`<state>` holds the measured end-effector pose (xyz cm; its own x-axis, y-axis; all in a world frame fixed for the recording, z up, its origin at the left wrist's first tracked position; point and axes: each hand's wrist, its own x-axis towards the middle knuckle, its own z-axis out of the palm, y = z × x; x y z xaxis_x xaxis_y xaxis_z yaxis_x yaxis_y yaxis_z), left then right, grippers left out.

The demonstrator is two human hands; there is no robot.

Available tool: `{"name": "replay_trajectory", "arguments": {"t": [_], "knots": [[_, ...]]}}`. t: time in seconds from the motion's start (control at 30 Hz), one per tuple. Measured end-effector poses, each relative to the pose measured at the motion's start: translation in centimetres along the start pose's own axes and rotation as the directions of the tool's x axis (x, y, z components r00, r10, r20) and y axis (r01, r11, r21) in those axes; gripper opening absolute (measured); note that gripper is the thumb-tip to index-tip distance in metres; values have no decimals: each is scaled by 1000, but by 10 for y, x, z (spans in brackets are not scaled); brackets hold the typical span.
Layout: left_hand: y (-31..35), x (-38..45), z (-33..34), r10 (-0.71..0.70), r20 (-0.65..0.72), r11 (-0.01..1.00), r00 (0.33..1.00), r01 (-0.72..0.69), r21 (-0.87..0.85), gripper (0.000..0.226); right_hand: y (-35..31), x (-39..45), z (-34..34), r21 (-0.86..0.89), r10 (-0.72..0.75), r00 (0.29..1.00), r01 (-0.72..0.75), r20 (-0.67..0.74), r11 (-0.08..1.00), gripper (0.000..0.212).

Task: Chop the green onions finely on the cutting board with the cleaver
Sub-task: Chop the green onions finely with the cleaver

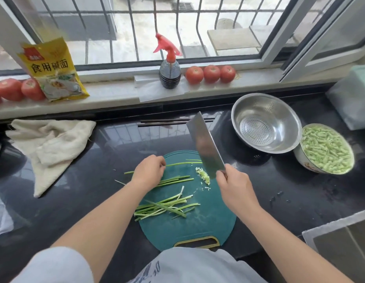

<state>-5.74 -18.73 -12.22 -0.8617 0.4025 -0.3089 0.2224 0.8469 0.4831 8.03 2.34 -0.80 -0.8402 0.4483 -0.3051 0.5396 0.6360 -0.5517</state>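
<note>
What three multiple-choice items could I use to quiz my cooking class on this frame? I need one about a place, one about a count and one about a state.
1. Where is the pile of chopped green onion?
A. in the colander
B. on the cutting board
C. on the towel

2. How many tomatoes stand just right of the spray bottle?
A. one
B. three
C. five

3. How is the cleaver held?
A. lying flat on the counter
B. raised above the board in the right hand
C. resting in the bowl

Answers:
1 B, the pile lies on the green cutting board.
2 B, three tomatoes sit in a row.
3 B, the right hand grips its handle, blade lifted.
</note>
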Motion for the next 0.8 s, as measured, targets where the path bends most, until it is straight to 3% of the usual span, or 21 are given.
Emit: {"name": "replay_trajectory", "arguments": {"t": [0.17, 0.47, 0.8], "knots": [[-22, 1, 1, 19, -98, 1000, 995, -19, -5, 35, -55, 41, 57, -91, -69, 996, 73, 49, 993, 25], [-43, 6, 14, 85, -172, 996, 981, -84, 13, 6, -64, 49, 137, -237, -14, 998, 30, 66, 971, 20], [-47, 8, 20, 146, -141, 989, 979, -142, 38, 11, -70, 72, 144, -245, -40, 998, 49, 42, 968, 20]]}}
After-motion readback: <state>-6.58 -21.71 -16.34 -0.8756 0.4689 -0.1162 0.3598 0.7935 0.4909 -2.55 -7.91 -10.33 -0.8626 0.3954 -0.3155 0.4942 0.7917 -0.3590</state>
